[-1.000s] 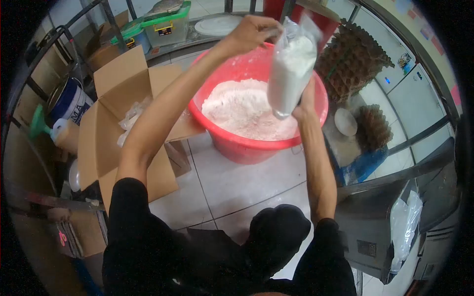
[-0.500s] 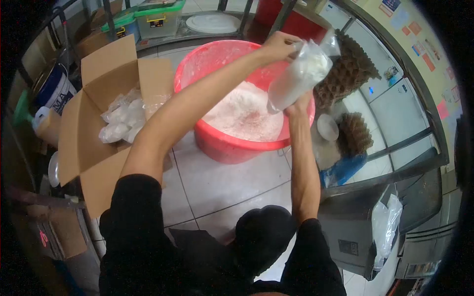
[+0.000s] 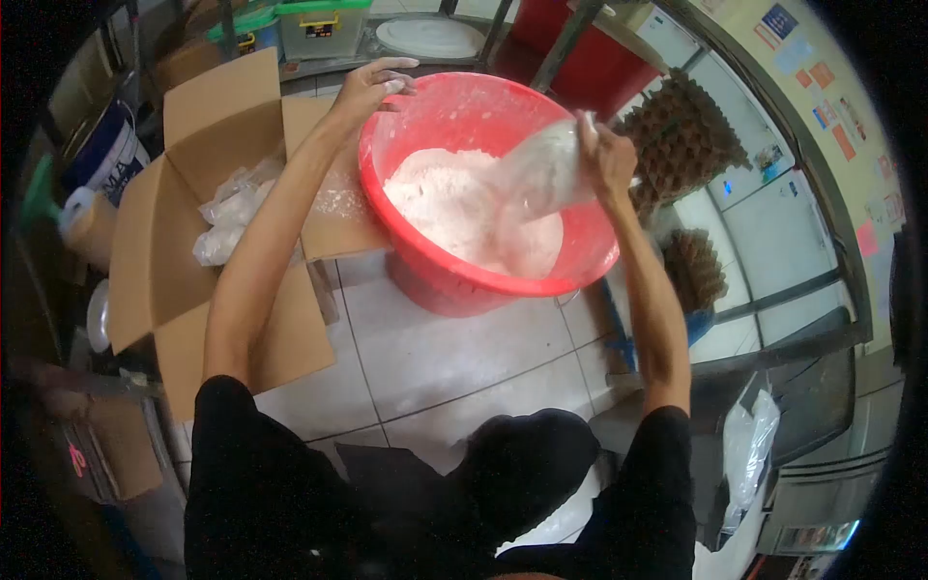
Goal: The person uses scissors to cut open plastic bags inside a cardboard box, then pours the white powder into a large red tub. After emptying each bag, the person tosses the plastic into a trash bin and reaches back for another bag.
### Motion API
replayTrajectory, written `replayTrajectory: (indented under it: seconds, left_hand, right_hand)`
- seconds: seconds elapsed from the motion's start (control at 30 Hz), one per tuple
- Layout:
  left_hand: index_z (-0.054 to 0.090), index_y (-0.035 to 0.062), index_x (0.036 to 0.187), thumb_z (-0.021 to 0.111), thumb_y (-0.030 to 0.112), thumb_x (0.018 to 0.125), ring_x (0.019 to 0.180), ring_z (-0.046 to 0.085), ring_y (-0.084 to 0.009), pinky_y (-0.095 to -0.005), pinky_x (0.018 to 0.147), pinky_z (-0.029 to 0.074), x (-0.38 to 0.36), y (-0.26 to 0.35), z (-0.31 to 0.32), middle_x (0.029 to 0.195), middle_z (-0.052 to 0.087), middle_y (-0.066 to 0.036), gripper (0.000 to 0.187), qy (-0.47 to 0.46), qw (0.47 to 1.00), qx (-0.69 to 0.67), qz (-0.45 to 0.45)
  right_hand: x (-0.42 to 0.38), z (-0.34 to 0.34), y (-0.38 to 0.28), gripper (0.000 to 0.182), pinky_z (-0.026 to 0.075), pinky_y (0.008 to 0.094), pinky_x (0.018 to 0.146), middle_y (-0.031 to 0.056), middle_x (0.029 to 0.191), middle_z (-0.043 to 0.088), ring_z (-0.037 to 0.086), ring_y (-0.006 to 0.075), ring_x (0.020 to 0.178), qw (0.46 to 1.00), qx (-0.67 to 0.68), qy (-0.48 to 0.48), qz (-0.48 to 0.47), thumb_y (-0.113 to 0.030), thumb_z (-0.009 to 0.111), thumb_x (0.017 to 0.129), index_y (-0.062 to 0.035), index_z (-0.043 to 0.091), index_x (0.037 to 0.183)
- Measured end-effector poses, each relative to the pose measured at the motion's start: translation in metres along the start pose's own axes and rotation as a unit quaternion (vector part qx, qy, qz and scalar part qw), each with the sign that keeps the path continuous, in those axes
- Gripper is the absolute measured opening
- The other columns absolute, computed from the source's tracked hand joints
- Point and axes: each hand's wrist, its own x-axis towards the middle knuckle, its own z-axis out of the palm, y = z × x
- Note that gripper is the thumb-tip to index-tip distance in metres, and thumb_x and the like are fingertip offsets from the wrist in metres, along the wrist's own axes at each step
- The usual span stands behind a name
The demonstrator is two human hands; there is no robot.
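My right hand (image 3: 607, 159) grips a clear plastic bag (image 3: 546, 174) by one end, tipped over the large red tub (image 3: 440, 275). The bag is blurred, and its lower end hangs close over the white powder (image 3: 435, 198) heaped inside the tub. Above the tub's left rim is my left hand (image 3: 375, 89), holding nothing, its fingers apart and dusted with white. Left of the tub stands an opened cardboard box (image 3: 184, 251) with several filled plastic bags (image 3: 227, 217) in it, partly hidden behind my left forearm.
Brown egg trays (image 3: 681, 135) are stacked right of the tub. Behind it, a shelf holds a clear bin with a green lid (image 3: 324, 29) and a round white lid (image 3: 430, 39). A blue paint bucket (image 3: 111, 155) stands at far left. Tiled floor (image 3: 454, 367) lies in front.
My left hand has let go of the bag and moved left to the tub's rim. My right hand has swung the bag from upright to tipped down over the powder.
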Motion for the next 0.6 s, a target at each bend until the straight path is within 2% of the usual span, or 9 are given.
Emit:
replayTrajectory:
  seconds: [0.1, 0.13, 0.23, 0.33, 0.37, 0.4, 0.5, 0.53, 0.6]
  left_hand:
    - [0.048, 0.0093, 0.119, 0.054, 0.020, 0.083, 0.095, 0.054, -0.0137, -0.0273, 0.076, 0.046, -0.004, -0.001, 0.009, 0.100, 0.058, -0.007, 0.038, -0.046, 0.998, 0.045, 0.006]
    - [0.048, 0.0088, 0.120, 0.055, 0.023, 0.084, 0.096, 0.053, -0.0142, -0.0282, 0.077, 0.045, -0.003, -0.004, 0.016, 0.101, 0.057, -0.008, 0.039, -0.067, 0.995, 0.067, 0.009]
    - [0.044, 0.0082, 0.123, 0.055, 0.034, 0.084, 0.102, 0.049, -0.0176, -0.0318, 0.085, 0.041, 0.004, -0.015, 0.045, 0.106, 0.053, -0.011, 0.048, -0.106, 0.975, 0.193, 0.013]
    - [0.040, 0.0079, 0.124, 0.055, 0.039, 0.083, 0.106, 0.046, -0.0213, -0.0335, 0.091, 0.036, -0.006, -0.007, 0.063, 0.108, 0.050, -0.013, 0.054, -0.124, 0.986, 0.109, 0.001]
    - [0.040, 0.0082, 0.125, 0.055, 0.039, 0.083, 0.106, 0.046, -0.0215, -0.0335, 0.091, 0.037, -0.008, -0.006, 0.069, 0.108, 0.050, -0.013, 0.054, -0.102, 0.989, 0.105, -0.004]
    - [0.039, 0.0086, 0.125, 0.055, 0.038, 0.083, 0.105, 0.045, -0.0218, -0.0334, 0.091, 0.037, -0.010, -0.004, 0.074, 0.108, 0.050, -0.013, 0.054, -0.082, 0.991, 0.102, -0.009]
    - [0.039, 0.0094, 0.125, 0.056, 0.036, 0.083, 0.104, 0.045, -0.0214, -0.0334, 0.090, 0.037, -0.005, -0.008, 0.069, 0.107, 0.050, -0.013, 0.052, -0.060, 0.995, 0.083, 0.014]
    - [0.040, 0.0096, 0.125, 0.056, 0.035, 0.083, 0.104, 0.045, -0.0211, -0.0334, 0.090, 0.037, -0.004, -0.013, 0.067, 0.107, 0.050, -0.013, 0.051, -0.061, 0.995, 0.075, 0.027]
    - [0.038, 0.0074, 0.125, 0.057, 0.032, 0.083, 0.101, 0.047, -0.0215, -0.0334, 0.084, 0.041, -0.005, -0.013, 0.058, 0.108, 0.050, -0.015, 0.053, -0.049, 0.993, 0.094, 0.053]
  right_hand:
    - [0.015, 0.005, -0.005, 0.041, 0.044, 0.0441, 0.051, 0.0174, 0.055, 0.055, 0.057, 0.0343, 0.053, 0.996, -0.051, -0.035, -0.063, -0.045, 0.051, 0.081, -0.0106, 0.058, 0.061]
    - [0.019, 0.005, -0.008, 0.044, 0.043, 0.0448, 0.051, 0.0181, 0.055, 0.055, 0.056, 0.0350, 0.053, 0.996, -0.081, 0.002, -0.045, -0.046, 0.051, 0.081, -0.0090, 0.055, 0.059]
    - [0.033, -0.004, -0.024, 0.045, 0.042, 0.0454, 0.049, 0.0179, 0.054, 0.054, 0.056, 0.0357, 0.052, 0.990, -0.094, 0.007, -0.103, -0.047, 0.051, 0.081, -0.0086, 0.055, 0.059]
    - [0.044, -0.002, -0.028, 0.047, 0.043, 0.0455, 0.049, 0.0176, 0.054, 0.054, 0.055, 0.0365, 0.052, 0.994, -0.073, 0.025, -0.081, -0.049, 0.051, 0.081, -0.0075, 0.053, 0.059]
    - [0.045, 0.000, -0.026, 0.047, 0.043, 0.0455, 0.049, 0.0175, 0.054, 0.054, 0.055, 0.0366, 0.052, 0.994, -0.077, 0.022, -0.073, -0.049, 0.051, 0.081, -0.0073, 0.053, 0.060]
    - [0.049, 0.002, -0.024, 0.048, 0.043, 0.0454, 0.049, 0.0176, 0.053, 0.054, 0.056, 0.0362, 0.051, 0.987, -0.099, 0.010, -0.124, -0.051, 0.050, 0.081, -0.0074, 0.055, 0.061]
    - [0.056, 0.009, -0.015, 0.047, 0.043, 0.0450, 0.048, 0.0182, 0.052, 0.054, 0.057, 0.0354, 0.051, 0.995, -0.086, 0.054, 0.025, -0.052, 0.050, 0.080, -0.0083, 0.057, 0.064]
    - [0.055, 0.013, -0.012, 0.047, 0.044, 0.0444, 0.047, 0.0192, 0.053, 0.055, 0.058, 0.0355, 0.052, 0.994, -0.105, 0.024, -0.035, -0.053, 0.049, 0.080, -0.0088, 0.059, 0.068]
    - [0.053, 0.017, -0.008, 0.047, 0.044, 0.0444, 0.048, 0.0195, 0.054, 0.056, 0.058, 0.0355, 0.053, 0.990, -0.125, 0.060, 0.006, -0.053, 0.048, 0.081, -0.0092, 0.059, 0.069]
